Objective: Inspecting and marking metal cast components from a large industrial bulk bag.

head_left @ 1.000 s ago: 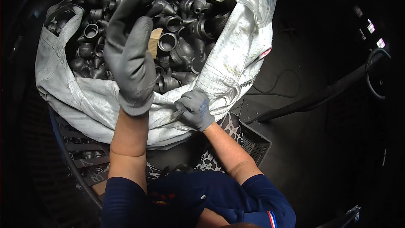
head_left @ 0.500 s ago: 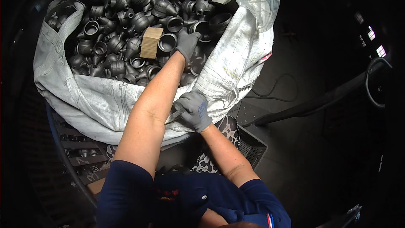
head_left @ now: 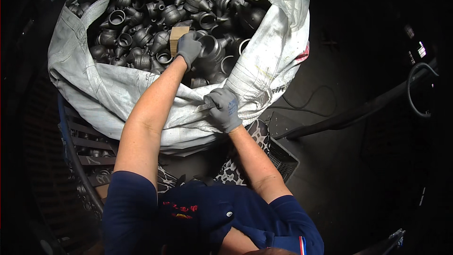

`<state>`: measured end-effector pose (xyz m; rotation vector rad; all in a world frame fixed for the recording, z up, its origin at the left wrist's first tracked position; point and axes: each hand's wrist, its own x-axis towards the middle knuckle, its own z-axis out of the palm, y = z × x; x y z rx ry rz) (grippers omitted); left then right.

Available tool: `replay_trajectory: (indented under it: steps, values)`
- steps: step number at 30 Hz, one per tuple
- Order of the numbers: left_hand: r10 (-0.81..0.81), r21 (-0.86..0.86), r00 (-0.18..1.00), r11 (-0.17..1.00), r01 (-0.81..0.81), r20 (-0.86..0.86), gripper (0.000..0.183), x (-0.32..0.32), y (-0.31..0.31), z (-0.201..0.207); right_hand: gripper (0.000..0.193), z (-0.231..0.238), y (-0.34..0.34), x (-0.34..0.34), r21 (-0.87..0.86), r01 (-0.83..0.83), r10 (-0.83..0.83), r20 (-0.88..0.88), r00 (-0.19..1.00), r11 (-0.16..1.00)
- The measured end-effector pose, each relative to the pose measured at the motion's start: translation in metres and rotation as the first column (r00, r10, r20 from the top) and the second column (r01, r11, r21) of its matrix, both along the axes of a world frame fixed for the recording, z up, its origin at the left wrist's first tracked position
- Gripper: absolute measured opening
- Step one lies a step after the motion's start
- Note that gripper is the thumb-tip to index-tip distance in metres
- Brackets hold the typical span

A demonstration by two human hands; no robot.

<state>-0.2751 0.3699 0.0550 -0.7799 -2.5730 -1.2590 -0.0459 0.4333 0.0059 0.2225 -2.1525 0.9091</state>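
The left grip [head_left: 189,48], in a grey glove, reaches down among the black parts [head_left: 197,3] with its knuckles up; its fingertips are hidden, so I cannot tell whether they are spread or pinching something. Its near side overlaps the edge of a tan block [head_left: 178,33], which stands just to its left on top of the heap, and a larger black part with a round opening [head_left: 214,57] lies just to its right. The right grip [head_left: 225,108], gloved the same way, is curled with fingers pressed together at the near rim of the white bag [head_left: 264,63], pinching a flat pale strip [head_left: 206,106] that points left; whether the strip belongs to the bag I cannot tell.

The black parts fill the bag in a jumbled pile, rounded bodies and short spouts facing every way. A clear plastic liner [head_left: 302,14] hangs over the bag's far right rim. Below the bag on the left, dark slats [head_left: 94,160] show, with more small pieces between them. On the right, a dark crate [head_left: 284,160] sits beside the person's patterned trousers [head_left: 234,172], and a thin cable [head_left: 309,109] loops across the floor [head_left: 339,170]
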Motion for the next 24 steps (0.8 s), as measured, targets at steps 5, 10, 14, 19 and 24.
replay_trajectory:
  steps: [5,10,14,19,24]
  values:
    - [-0.121,-0.052,0.975,0.992,0.113,-0.188,0.049,0.040,0.011,0.052,0.014,0.005,-0.002,0.002,0.004,0.026,-0.026,0.013,1.000,1.000]
    - [-0.241,-0.039,0.967,0.970,0.238,-0.086,0.054,0.082,0.062,0.051,0.014,0.005,-0.003,0.003,-0.003,0.010,-0.010,-0.029,1.000,1.000]
    - [-0.254,-0.238,0.967,0.940,0.243,-0.013,0.046,0.069,0.062,0.018,0.011,0.004,-0.003,0.003,0.015,0.018,-0.018,-0.019,1.000,1.000]
    - [-0.241,-0.365,0.970,0.906,0.213,-0.032,0.028,0.067,0.026,0.013,0.012,0.004,-0.003,0.004,0.017,0.023,-0.023,-0.007,1.000,1.000]
    - [-0.172,-0.480,0.985,0.865,0.149,-0.003,0.029,0.069,-0.024,0.030,0.014,-0.001,0.001,0.002,0.005,-0.035,0.035,0.013,0.999,0.999]
